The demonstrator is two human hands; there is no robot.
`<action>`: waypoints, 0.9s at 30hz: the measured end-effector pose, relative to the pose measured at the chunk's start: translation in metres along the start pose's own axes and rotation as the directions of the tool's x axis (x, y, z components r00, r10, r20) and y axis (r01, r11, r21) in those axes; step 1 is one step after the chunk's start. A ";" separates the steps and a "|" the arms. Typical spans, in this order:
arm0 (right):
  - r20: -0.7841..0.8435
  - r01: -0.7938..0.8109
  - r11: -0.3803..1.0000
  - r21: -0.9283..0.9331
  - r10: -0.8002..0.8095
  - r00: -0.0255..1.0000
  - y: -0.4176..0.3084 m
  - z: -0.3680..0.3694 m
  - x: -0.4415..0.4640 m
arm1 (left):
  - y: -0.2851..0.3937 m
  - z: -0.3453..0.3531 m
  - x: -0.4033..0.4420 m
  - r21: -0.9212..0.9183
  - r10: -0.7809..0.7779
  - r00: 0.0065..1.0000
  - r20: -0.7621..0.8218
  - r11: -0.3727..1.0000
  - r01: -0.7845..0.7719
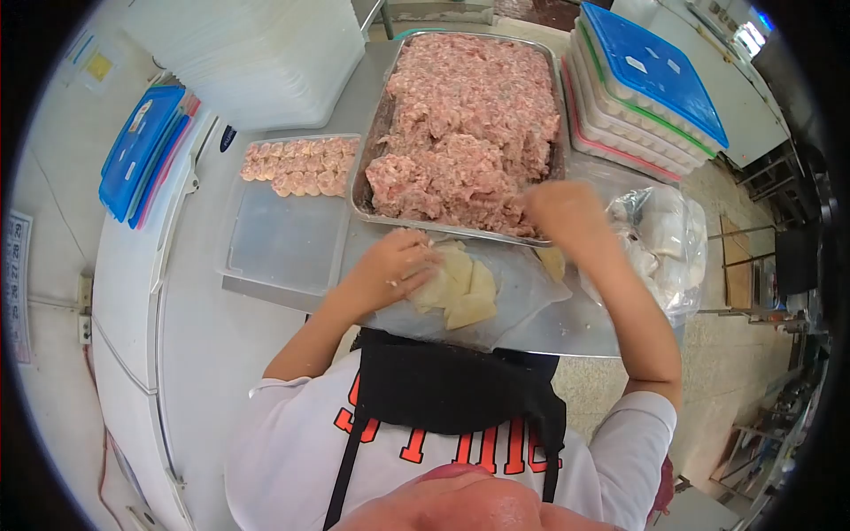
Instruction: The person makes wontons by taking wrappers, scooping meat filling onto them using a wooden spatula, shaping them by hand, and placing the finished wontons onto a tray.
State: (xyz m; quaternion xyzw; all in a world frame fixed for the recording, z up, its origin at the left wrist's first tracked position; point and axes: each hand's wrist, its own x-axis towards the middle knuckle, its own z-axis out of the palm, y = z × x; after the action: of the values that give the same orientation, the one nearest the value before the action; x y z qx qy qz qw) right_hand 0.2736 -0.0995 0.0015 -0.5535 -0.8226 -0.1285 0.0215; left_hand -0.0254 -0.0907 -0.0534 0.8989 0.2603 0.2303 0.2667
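A deep metal tray (358, 190) holds a large mound of ground meat (469, 115), dug down at its near side. My right hand (567, 212) is at the tray's near right corner, by the meat; its fingers are blurred and partly hidden. My left hand (398, 267) is curled beside a loose pile of pale yellow dumpling wrappers (469, 285), and what its fingers close on is hidden. The wrappers lie on a clear plastic sheet (513, 310). Left of the meat, a shallow plastic tray (279, 243) carries rows of meat-filled dumplings (310, 165) along its far end.
Stacked filled containers with a blue lid (660, 66) stand at the back right. A clear plastic bag (664, 239) of white packs lies on the right. White trays (257, 53) are piled at the back left, and blue lids (142, 155) lean farther left.
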 end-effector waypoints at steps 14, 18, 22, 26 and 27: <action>0.117 0.054 0.997 -0.048 -0.048 0.992 -0.035 0.003 -0.021 | -0.015 0.004 -0.026 -0.046 -0.084 0.995 0.048 0.995 0.086; 0.168 -0.013 1.000 -0.018 0.015 0.986 0.006 -0.030 -0.016 | -0.013 -0.004 -0.025 -0.250 -0.116 0.989 -0.092 0.964 0.090; 0.161 -0.014 0.999 0.038 0.007 0.987 -0.015 -0.015 -0.015 | -0.018 -0.002 -0.021 -0.243 -0.090 0.995 -0.053 0.967 0.075; 0.193 -0.050 0.988 0.145 0.022 0.981 -0.040 0.001 -0.005 | -0.026 0.014 -0.026 -0.097 -0.071 0.997 -0.022 0.993 0.068; 0.179 -0.083 0.975 0.208 0.045 0.983 -0.037 0.005 -0.005 | -0.028 0.017 -0.026 -0.056 -0.063 0.997 -0.043 0.997 0.061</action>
State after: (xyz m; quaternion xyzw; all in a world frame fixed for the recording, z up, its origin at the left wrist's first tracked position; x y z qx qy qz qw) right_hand 0.2416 -0.1159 -0.0111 -0.5833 -0.8121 0.0102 0.0139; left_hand -0.0453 -0.0918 -0.0906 0.8774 0.2874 0.2490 0.2924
